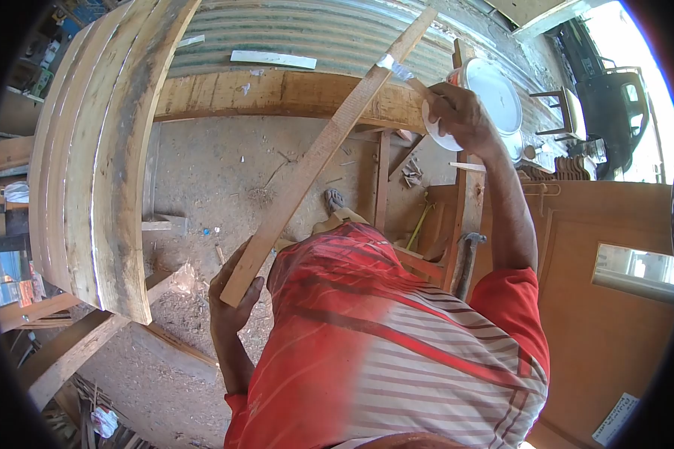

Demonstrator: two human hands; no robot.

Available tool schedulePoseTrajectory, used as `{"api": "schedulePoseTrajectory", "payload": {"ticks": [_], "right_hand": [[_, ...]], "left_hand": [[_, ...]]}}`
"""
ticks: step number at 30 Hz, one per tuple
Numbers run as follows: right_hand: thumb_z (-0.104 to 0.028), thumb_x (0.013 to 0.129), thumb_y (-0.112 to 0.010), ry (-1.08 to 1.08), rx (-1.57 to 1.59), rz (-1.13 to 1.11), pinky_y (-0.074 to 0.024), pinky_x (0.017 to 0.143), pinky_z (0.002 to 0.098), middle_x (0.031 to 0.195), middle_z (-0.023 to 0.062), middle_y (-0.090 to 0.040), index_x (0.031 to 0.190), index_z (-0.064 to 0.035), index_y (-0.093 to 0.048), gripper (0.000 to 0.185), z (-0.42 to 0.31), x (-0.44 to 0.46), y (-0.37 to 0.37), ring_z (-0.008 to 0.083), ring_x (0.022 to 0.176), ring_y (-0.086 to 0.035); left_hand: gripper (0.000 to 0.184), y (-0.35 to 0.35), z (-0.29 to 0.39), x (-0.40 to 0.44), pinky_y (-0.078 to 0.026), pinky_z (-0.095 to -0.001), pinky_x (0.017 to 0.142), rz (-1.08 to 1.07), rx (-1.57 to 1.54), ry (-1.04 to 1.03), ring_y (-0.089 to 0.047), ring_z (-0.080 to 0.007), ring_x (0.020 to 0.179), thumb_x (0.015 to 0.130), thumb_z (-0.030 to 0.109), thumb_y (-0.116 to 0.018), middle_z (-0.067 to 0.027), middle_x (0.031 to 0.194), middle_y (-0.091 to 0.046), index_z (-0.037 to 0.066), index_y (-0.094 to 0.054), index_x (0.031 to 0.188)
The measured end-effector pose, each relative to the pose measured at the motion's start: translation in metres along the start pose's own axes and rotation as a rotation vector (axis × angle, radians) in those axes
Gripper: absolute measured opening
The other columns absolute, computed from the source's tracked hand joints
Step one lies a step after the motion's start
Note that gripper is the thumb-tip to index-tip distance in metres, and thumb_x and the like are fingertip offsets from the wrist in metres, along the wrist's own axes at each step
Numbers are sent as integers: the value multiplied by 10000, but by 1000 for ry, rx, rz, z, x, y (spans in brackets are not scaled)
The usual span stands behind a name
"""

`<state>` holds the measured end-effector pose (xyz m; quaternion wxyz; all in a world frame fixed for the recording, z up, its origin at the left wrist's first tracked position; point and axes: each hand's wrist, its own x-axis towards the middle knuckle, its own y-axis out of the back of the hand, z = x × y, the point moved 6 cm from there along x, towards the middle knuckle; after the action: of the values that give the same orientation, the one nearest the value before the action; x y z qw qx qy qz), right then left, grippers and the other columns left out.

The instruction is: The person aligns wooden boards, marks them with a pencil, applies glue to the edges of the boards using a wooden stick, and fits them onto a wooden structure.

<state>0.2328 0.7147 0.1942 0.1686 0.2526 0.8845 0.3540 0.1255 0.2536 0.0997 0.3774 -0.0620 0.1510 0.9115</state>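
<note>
A long narrow wooden strip (pixel 314 159) slants across the view, its near end in my left hand (pixel 234 292), whose fingers and thumb wrap round its edges. My right hand (pixel 460 118) is closed round the handle of a flat spreading tool (pixel 401 71), whose blade touches the strip near its far end. White paste (pixel 386 61) shows on the strip at the blade. Just behind my right hand stand round white tubs (pixel 493 93), partly hidden by it.
Thick boards (pixel 101 157) with white lines between them stand at the left. A wooden beam (pixel 277 95) crosses beyond the strip. A hammer (pixel 466 262) hangs at a wooden post right of my body. A wooden door panel (pixel 577 224) is at the right.
</note>
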Motion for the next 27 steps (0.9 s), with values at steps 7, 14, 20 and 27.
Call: {"api": "schedulePoseTrajectory", "payload": {"ticks": [7,14,20,27], "right_hand": [[-104,976,-548,135,-300,219,-520,656,359,837,112,-663,1291,-26,-626,334,-13,4,16,195,694,-645],[-54,921,-588,415,-479,221,-507,696,438,839,132,-607,1341,-180,-620,439,-32,-27,-7,308,752,-638],[-66,939,-567,368,-423,248,-502,703,430,862,150,-617,1329,-162,-633,407,-13,12,14,320,764,-638],[-81,981,-575,293,-238,-13,-511,764,370,879,140,-634,1326,-74,-636,350,-24,0,7,218,776,-621]], "left_hand": [[584,-2,9,1,-515,-326,916,44,-26,-15,-636,-202,1075,822,50,-719,-149,1197,-662,-53,-537,1367],[552,4,-3,0,-514,-328,898,68,-33,92,-638,-193,1034,834,51,-725,-149,1146,-672,-62,-548,1345],[517,7,4,3,-512,-335,891,100,25,-71,-638,-195,1008,835,49,-731,-140,1112,-675,-65,-564,1310],[583,6,9,5,-521,-342,959,34,21,-59,-653,-222,1142,823,-39,-706,-184,1271,-662,-23,-546,1384]]}}
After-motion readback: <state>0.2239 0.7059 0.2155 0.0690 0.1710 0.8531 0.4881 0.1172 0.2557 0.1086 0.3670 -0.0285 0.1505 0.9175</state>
